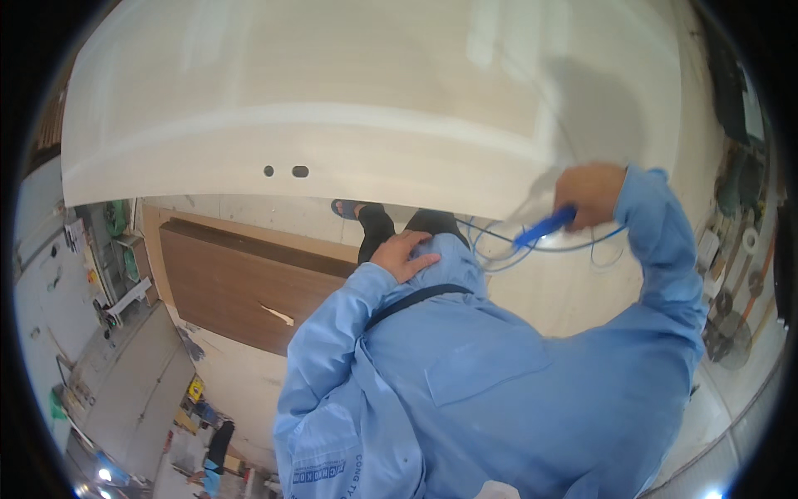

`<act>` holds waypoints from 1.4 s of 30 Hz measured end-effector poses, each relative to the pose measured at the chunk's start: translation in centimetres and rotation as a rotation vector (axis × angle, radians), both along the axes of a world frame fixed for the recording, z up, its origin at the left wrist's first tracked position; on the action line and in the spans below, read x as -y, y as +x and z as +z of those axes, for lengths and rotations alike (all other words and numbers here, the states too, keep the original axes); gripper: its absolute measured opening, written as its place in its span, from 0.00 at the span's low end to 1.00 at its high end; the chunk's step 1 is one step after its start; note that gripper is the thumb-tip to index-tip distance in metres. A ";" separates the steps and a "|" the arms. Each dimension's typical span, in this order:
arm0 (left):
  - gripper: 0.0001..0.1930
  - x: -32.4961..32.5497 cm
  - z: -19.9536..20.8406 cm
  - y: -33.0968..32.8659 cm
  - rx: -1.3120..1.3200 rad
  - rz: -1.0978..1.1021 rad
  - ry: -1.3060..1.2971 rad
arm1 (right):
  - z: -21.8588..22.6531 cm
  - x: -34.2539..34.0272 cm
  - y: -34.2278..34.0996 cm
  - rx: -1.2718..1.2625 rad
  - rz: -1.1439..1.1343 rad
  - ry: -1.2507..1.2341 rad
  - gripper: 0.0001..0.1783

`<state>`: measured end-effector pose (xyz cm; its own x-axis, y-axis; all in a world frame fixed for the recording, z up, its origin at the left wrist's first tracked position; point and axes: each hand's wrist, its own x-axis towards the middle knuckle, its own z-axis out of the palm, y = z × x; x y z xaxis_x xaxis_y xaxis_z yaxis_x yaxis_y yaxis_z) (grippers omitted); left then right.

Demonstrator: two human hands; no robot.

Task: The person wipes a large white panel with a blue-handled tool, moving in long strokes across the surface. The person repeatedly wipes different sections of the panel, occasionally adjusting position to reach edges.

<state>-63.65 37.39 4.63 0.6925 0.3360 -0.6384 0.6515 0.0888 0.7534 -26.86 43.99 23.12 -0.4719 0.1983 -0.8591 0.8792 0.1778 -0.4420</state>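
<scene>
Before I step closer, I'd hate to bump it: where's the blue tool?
In the head view, the blue tool is right of centre, gripped in the right hand near the lower edge of the pale panel.

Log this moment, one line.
left hand on blue shirt; right hand holding blue tool; pale panel in front; brown board left

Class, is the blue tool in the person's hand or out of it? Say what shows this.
In: the right hand is closed around one end of the blue tool; the other end sticks out in view.
</scene>
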 end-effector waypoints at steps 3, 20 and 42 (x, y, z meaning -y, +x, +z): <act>0.33 -0.9 5.1 -1.1 0.320 -0.059 0.063 | 2.9 -0.8 1.1 -0.249 -0.171 -0.243 0.10; 0.40 -0.9 18.0 -2.8 0.756 -0.159 -0.307 | -4.9 5.0 0.9 0.185 -0.075 0.195 0.06; 0.27 2.0 5.1 -4.3 0.522 0.048 -0.247 | -13.2 14.6 -12.1 0.253 -0.369 0.147 0.12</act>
